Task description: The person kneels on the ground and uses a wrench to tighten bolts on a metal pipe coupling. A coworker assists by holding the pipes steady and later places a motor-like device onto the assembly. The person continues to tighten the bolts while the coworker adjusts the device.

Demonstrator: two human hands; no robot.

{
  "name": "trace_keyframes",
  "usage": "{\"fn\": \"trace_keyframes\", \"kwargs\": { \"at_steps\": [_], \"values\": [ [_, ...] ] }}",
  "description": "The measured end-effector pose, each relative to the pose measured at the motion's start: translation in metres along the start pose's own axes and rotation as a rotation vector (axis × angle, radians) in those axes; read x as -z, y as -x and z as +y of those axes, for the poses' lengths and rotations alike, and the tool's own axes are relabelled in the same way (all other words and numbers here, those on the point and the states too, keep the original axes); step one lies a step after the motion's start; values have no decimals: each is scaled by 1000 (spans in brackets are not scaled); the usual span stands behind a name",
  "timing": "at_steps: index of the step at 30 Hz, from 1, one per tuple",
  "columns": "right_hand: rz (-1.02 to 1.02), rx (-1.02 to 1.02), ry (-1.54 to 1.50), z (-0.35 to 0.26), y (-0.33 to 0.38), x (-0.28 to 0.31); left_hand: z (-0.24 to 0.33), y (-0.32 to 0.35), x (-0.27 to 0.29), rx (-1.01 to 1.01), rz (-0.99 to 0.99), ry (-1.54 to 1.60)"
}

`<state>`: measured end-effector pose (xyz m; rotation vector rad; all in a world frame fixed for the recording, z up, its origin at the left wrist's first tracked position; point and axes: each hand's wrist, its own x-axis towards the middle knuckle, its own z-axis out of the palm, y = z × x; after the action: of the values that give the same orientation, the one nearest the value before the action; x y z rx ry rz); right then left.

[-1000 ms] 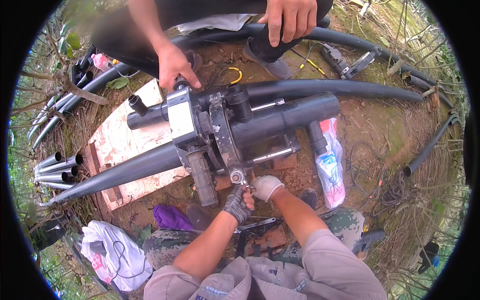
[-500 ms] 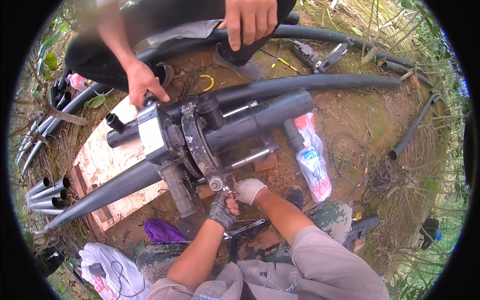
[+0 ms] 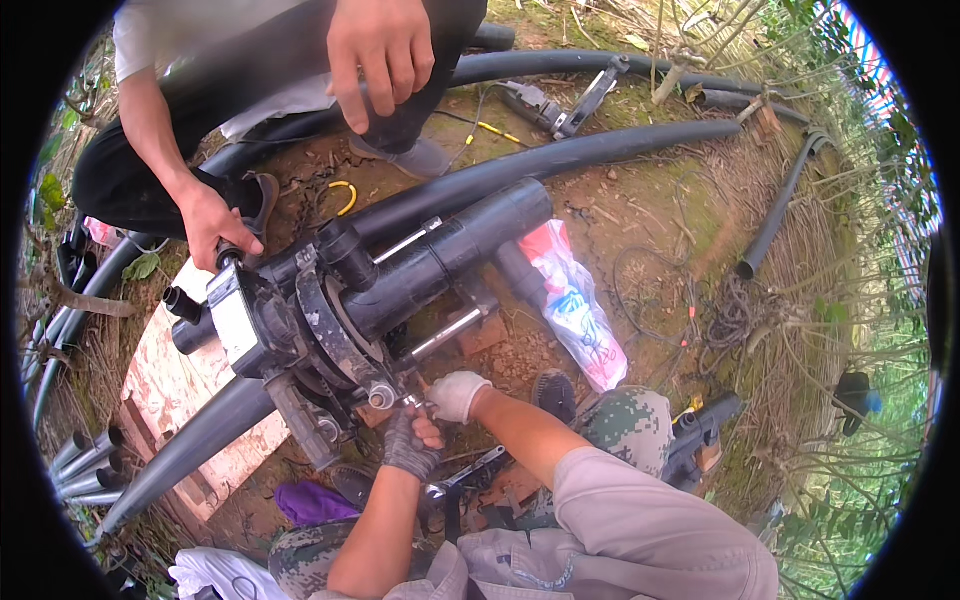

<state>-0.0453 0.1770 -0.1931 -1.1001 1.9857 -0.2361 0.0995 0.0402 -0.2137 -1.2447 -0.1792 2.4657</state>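
Note:
My left hand [image 3: 412,447], in a dark grey knit glove with bare fingertips, is closed around a short shiny metal piece [image 3: 413,402] beside the bolt at the near edge of a black ring clamp [image 3: 335,320]. Right beside it, my right hand [image 3: 457,397] in a pale glove is closed; whatever its fingers hold is hidden. The clamp is around a thick black pipe [image 3: 455,262] with a side branch. Left of the ring sits a boxy machine with a white plate [image 3: 232,325] and a black grip [image 3: 303,420]. A co-worker's hand [image 3: 217,222] grasps its far handle.
Long black pipe [image 3: 560,160] curves behind the clamp, and a board [image 3: 165,385] lies under it. A plastic-wrapped pipe end [image 3: 575,305], a power tool [image 3: 560,108], a purple cloth [image 3: 312,503] and a wrench-like bar [image 3: 468,472] lie around. The co-worker's other hand [image 3: 380,55] hangs over a knee.
The whole view has shifted, so the clamp, pipes and hands appear farther left. Both my hands stay together at the clamp's bolt, and the co-worker's hand stays on the handle.

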Motion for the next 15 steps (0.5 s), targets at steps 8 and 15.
{"fn": "trace_keyframes", "kwargs": {
  "at_steps": [8, 15],
  "values": [
    [-35, -15, 2, -4, 2, 5, 2, 0, 4, 11, -3, -4],
    [-52, -14, -2, -2, 2, 6, -2, 4, -8, 2, 21, -26]
  ]
}}
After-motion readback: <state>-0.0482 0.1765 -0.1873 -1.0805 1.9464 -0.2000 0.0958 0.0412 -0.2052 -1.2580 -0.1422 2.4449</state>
